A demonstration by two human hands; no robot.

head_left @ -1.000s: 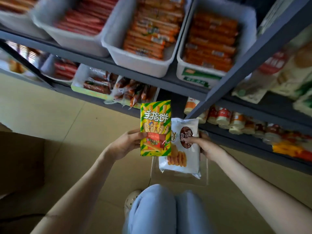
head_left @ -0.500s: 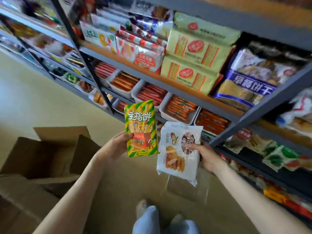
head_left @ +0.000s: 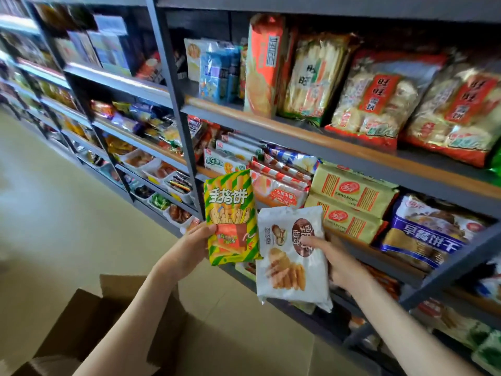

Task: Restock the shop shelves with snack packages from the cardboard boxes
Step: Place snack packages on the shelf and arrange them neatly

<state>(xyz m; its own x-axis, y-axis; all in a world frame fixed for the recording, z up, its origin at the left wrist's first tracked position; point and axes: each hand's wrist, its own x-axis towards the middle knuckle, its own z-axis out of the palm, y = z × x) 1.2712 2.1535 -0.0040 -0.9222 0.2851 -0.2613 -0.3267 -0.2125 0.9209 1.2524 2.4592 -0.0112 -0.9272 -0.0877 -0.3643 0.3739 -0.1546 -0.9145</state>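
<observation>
head | grips green striped pack (head_left: 230, 215) upright in left hand (head_left: 189, 248) | clasps white biscuit pack (head_left: 290, 256) in right hand (head_left: 336, 259) | now holds both higher than a second ago, just before the shelves (head_left: 325, 143) | leaves cardboard box (head_left: 89, 316) open below-left | seems to seek slots; nothing shelved yet

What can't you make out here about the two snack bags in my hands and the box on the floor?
All in the head view:
Contents of the cardboard box: hidden by its flaps, the left forearm and the bottom edge.
The right hand: its fingers lie behind the white bag.
The far left shelves: goods blurred, unreadable.
Back of the green striped bag: faces away.
</observation>
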